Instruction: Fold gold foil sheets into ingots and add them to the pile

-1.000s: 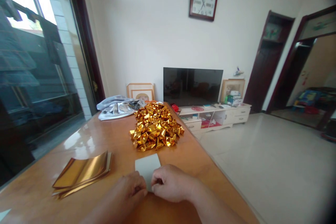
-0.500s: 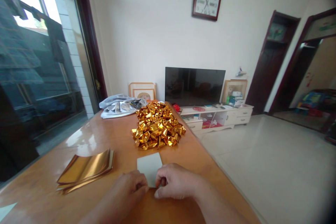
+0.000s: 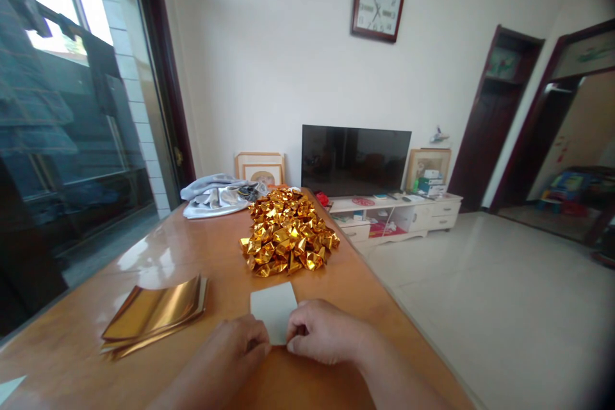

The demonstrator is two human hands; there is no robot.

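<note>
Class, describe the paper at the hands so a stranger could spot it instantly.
On the brown table, find the gold heap. Just nearer, at the left hand and right hand, lies the paper, pale and dull, unlike the shiny gold stack to its left.

- Above centre, slightly right, a rectangular wall clock (image 3: 378, 8) with dark red frame.
- In the middle, a black flat-screen television (image 3: 355, 160), standing on a white cabinet (image 3: 418, 218).
- Just right of the television, a framed picture (image 3: 425, 157) with small stacked boxes (image 3: 431, 186) before it.
- Left of centre, a crumpled silver-grey cloth (image 3: 211, 197).
- At far left, hanging clothes (image 3: 31, 90).
- Toward the right edge, a dark door (image 3: 485, 128).
</note>
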